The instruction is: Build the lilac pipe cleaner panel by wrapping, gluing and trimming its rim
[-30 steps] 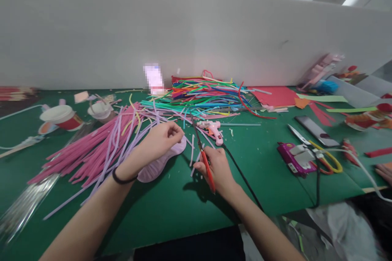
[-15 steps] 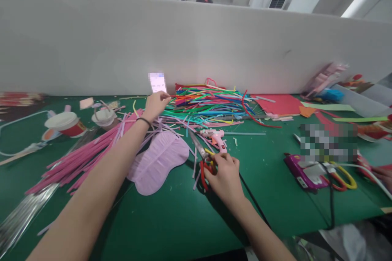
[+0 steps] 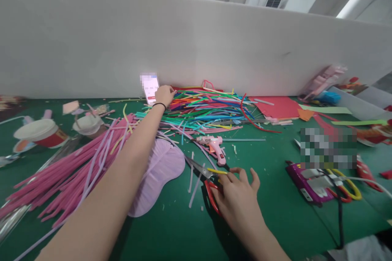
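Observation:
My left hand [image 3: 164,94] reaches far across the green table [image 3: 171,232] to the left end of a heap of coloured strips [image 3: 208,108], beside a lit phone [image 3: 150,88] leaning on the white partition. Its fingers are curled, and what they hold is not visible. My right hand [image 3: 237,195] rests near the table's front, fingers spread over the red handles of a pair of scissors [image 3: 208,181] lying on the mat. A lilac leaf-shaped sheet [image 3: 159,171] lies under my left forearm. A pink glue gun [image 3: 216,147] lies just beyond the scissors.
A sheaf of pink and lilac strips [image 3: 70,171] fans out at the left. Paper cups [image 3: 41,134] stand at the far left. Red paper [image 3: 277,106], a purple tool [image 3: 306,175] and yellow-handled scissors [image 3: 346,181] lie at the right. A white partition [image 3: 196,49] closes off the back.
My left hand has left the lilac sheet and stretched forward to the coloured heap by the phone. My right hand has laid the scissors down on the mat and opened its fingers.

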`<state>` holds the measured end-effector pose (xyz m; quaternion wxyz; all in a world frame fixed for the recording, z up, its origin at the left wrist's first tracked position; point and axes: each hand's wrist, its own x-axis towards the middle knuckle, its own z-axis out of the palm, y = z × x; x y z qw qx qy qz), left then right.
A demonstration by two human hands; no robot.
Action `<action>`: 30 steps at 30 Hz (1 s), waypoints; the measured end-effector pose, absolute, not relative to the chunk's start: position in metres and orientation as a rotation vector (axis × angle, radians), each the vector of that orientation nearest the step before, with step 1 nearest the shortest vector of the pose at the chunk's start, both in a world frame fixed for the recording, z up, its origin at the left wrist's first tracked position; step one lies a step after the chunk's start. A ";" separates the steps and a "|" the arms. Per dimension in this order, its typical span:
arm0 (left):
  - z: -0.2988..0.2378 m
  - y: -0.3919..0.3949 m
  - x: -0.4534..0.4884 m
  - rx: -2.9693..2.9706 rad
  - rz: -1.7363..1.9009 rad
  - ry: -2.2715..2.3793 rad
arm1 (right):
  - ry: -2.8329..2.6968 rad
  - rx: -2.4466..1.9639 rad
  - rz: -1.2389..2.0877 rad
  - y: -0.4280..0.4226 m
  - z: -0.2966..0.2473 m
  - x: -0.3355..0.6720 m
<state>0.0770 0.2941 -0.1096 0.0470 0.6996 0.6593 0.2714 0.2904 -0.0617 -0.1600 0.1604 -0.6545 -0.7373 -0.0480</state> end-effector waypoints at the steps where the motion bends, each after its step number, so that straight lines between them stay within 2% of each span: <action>1: -0.107 0.294 0.077 2.130 0.836 2.020 | -2.113 -1.885 -0.159 -0.062 -0.159 0.293; 6: -0.091 0.267 0.061 2.149 0.883 2.033 | -2.255 -1.969 -0.286 -0.065 -0.150 0.307; 10: -0.107 0.189 0.035 2.323 0.703 1.792 | -2.254 -1.925 -0.199 -0.063 -0.134 0.304; 12: -0.125 0.144 0.026 2.411 0.586 1.635 | -2.212 -1.858 0.055 -0.057 -0.129 0.296; 15: -0.151 0.098 0.023 2.466 0.542 1.535 | -2.097 -1.653 0.671 -0.049 -0.133 0.276; 20: -0.165 0.095 0.031 2.387 0.672 1.509 | -1.518 -1.329 1.629 -0.049 -0.155 0.249; 22: -0.157 0.101 0.031 2.305 0.773 1.512 | -1.267 -1.206 1.838 -0.053 -0.157 0.243; 26: -0.115 0.107 0.025 2.091 1.011 1.513 | -1.198 -1.148 1.746 -0.053 -0.145 0.227; 30: -0.061 0.108 0.035 1.924 1.091 1.493 | -1.480 -0.982 1.294 -0.036 -0.118 0.213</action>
